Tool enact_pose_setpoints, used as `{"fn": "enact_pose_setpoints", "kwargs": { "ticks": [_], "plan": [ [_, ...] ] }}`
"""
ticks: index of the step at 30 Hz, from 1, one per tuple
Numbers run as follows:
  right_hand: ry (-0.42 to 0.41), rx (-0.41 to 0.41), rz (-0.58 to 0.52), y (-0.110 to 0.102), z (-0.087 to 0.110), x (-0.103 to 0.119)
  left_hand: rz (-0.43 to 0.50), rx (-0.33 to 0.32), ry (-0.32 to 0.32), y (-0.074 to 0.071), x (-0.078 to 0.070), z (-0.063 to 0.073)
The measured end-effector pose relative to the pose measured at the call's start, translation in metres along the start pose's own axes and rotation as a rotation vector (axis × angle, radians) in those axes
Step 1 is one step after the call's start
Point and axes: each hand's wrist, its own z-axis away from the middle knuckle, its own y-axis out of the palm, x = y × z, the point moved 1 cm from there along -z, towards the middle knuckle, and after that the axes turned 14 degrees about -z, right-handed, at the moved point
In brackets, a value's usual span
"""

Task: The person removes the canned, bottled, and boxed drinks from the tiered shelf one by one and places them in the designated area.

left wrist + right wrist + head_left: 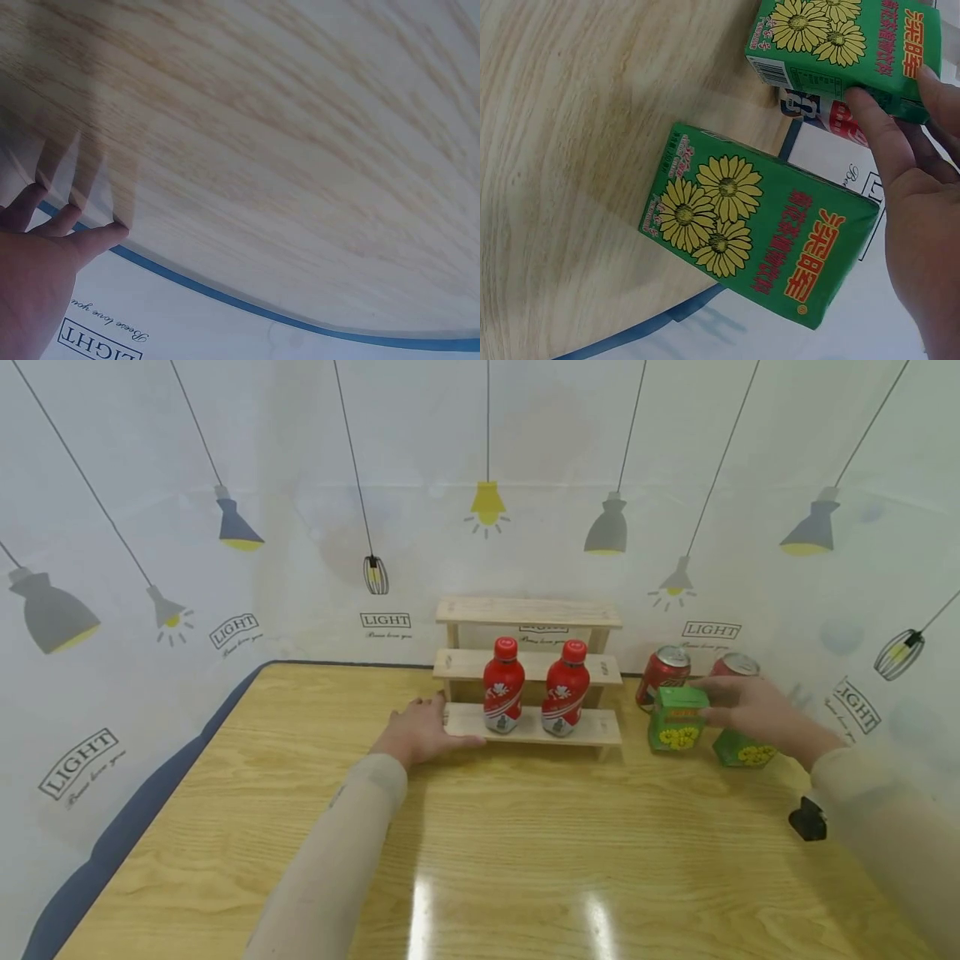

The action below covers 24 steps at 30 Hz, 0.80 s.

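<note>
My right hand (757, 710) grips a green drink carton (677, 720) by its upper part, in front of the red cans. In the right wrist view, the fingers are on one end of this carton (840, 41), which has yellow flowers printed on it. A second green carton (754, 225) stands beside it on the table. My left hand (423, 731) rests at the left end of a stepped wooden rack (457, 720), its thumb stretched along the lowest step's front. In the left wrist view, the left fingertips (120, 231) touch down near the table's edge.
Two red bottles (504, 685) stand on the rack's lowest step. Behind the cartons are two red cans (663, 678), one partly hidden by my right hand. A small black object (808, 818) lies near my right sleeve. A lamp-printed white curtain (300, 568) borders the wooden table (525, 843).
</note>
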Motion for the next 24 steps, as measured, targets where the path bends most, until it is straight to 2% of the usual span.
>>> {"fn": "enact_pose_setpoints", "kwargs": {
  "ticks": [10,19,24],
  "plan": [
    [-0.028,-0.001,-0.039,0.0053,-0.0008,-0.0070,-0.008,-0.004,-0.001,-0.0005,-0.0010,0.0020],
    [0.000,0.003,0.039,0.0019,0.0007,-0.0105,-0.009,-0.005,0.001,-0.0018,-0.0029,0.0032],
    [-0.009,0.008,0.040,0.0013,0.0013,-0.0093,-0.004,-0.004,-0.004,-0.0010,-0.0024,0.0018]
  ]
}}
